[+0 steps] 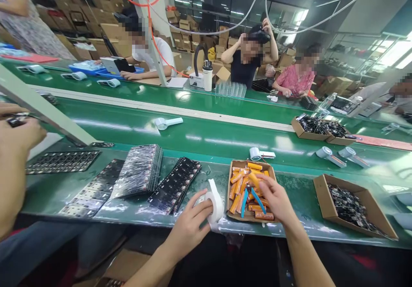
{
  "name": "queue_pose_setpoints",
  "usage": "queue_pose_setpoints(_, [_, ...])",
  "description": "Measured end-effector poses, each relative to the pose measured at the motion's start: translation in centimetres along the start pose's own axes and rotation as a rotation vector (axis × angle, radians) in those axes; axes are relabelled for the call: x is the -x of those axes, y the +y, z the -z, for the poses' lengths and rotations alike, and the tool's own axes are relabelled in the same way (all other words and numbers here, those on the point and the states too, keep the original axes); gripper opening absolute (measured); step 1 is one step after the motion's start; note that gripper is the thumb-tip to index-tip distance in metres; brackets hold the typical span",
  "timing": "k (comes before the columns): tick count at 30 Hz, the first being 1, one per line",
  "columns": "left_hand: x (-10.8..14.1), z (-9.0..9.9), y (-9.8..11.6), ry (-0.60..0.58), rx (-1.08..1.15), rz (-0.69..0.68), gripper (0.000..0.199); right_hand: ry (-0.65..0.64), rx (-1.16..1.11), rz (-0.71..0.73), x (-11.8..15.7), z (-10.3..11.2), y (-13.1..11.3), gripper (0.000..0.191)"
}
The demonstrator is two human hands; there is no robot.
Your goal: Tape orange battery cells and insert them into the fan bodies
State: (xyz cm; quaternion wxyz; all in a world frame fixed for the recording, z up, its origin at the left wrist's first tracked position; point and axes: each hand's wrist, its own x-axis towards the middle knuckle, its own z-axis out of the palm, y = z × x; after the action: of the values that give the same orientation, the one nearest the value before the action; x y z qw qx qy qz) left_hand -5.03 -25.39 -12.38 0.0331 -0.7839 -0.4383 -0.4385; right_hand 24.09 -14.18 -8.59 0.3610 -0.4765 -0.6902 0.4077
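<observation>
My left hand [192, 222] is wrapped round a roll of white tape [217, 207], with a loose end sticking up, at the bench's front edge. To its right, a shallow cardboard box [230, 212] holds several orange cylindrical cells [236, 177]. Blue-handled pliers [245, 202] lie on top of the cells. My right hand [273, 194] is over the right side of this box, its fingertips closed on one orange cell [253, 179]. Stacks of black circuit boards [175, 181] lie left of the tape.
A cardboard box of small black parts [325, 196] stands at the right. Behind runs a green conveyor [209, 134] carrying pale handheld devices [167, 123]. A neighbour's hands [19, 136] are at the far left, beside a slanted metal post [48, 106]. Several people sit across the line.
</observation>
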Motion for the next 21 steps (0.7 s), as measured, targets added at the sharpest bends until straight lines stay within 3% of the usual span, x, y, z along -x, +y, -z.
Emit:
queue_pose_setpoints(2, [-0.1,0.0,0.0,-0.01,0.006,-0.017,0.019,0.077,-0.318,-0.001,0.4,1.1,-0.4,0.062])
queue_pose_setpoints(4, [-0.5,0.1,0.2,-0.034,-0.004,-0.038,0.02,0.061,-0.438,0.012,1.1,1.5,-1.2,0.059])
queue_pose_setpoints(9, [-2.3,0.4,1.2,-0.109,-0.078,-0.155,0.018,0.059,-0.104,0.06,3.3,0.2,-3.4,0.046])
queue_pose_setpoints(12, [-2.9,0.3,1.6,-0.188,-0.124,-0.155,0.017,0.046,0.09,0.138,4.2,-1.0,-3.9,0.043])
queue_pose_setpoints(17, [-3.2,0.1,2.5,-0.278,-0.177,-0.194,0.017,0.054,0.18,0.181,5.7,-3.8,-3.4,0.043])
queue_pose_setpoints(21, [-3.6,0.4,3.1,-0.316,-0.241,-0.256,0.019,0.059,0.176,0.089,6.6,-5.1,-3.5,0.044])
